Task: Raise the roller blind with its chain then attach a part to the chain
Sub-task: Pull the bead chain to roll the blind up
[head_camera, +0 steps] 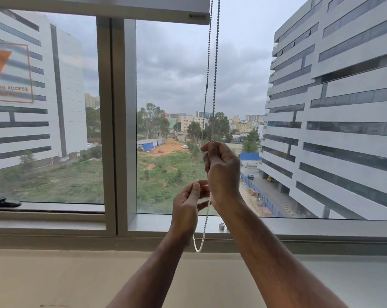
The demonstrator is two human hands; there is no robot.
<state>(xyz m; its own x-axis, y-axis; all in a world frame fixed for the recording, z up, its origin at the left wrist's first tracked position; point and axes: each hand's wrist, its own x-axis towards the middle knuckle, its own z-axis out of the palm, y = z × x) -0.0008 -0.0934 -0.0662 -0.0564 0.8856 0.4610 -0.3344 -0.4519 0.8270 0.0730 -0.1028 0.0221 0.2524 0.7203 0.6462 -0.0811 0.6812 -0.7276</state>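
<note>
The roller blind's bottom bar (99, 10) sits high, near the top of the window. Its bead chain (214, 70) hangs in two strands down the middle pane and ends in a white loop (198, 246) just above the ledge. A small dark connector (208, 87) sits on the left strand. My right hand (222, 172) is closed around the right strand at about sill-view height. My left hand (187, 207) is lower and to the left, with fingertips pinching the other strand. A small grey cylindrical part (221, 226) stands on the sill, right of the loop.
A grey window frame post (115, 121) divides the panes. A dark window handle (3, 202) lies on the left sill. A beige ledge (77, 276) spans the foreground. An orange-triangle sticker (9, 72) is on the left pane.
</note>
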